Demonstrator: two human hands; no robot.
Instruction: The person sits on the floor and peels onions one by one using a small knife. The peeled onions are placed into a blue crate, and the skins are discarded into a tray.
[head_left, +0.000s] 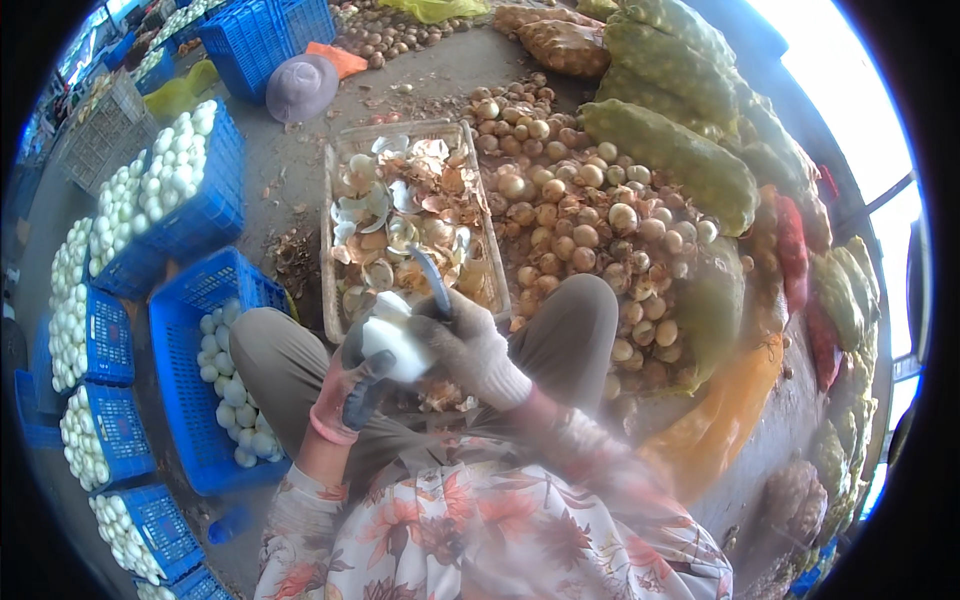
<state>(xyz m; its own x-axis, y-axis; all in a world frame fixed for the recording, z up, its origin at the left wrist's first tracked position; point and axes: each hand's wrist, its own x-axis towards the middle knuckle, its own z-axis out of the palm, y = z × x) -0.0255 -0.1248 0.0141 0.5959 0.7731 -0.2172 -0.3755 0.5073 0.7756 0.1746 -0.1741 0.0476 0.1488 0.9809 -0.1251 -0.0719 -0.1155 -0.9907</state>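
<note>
My left hand (360, 382), in a pink and dark-grey glove, grips a peeled white onion (397, 346) over my lap. A pale flap of layer stands up at the onion's top. In my right hand (469, 334), gloved in knit fabric, is a knife with a curved blade (431, 279), its tip pointing away from me. The fingers of that hand also touch the onion's right side. Just beyond both hands lies a shallow plastic crate (328, 240) full of onion skins and cut pieces (405, 214).
Unpeeled onions (585, 236) are heaped to the right, beside stacked mesh sacks (675, 157). A blue crate (169, 360) partly filled with peeled onions (236, 397) stands by my left knee. More full blue crates (191, 187) line the left. A hat (302, 88) rests near the back.
</note>
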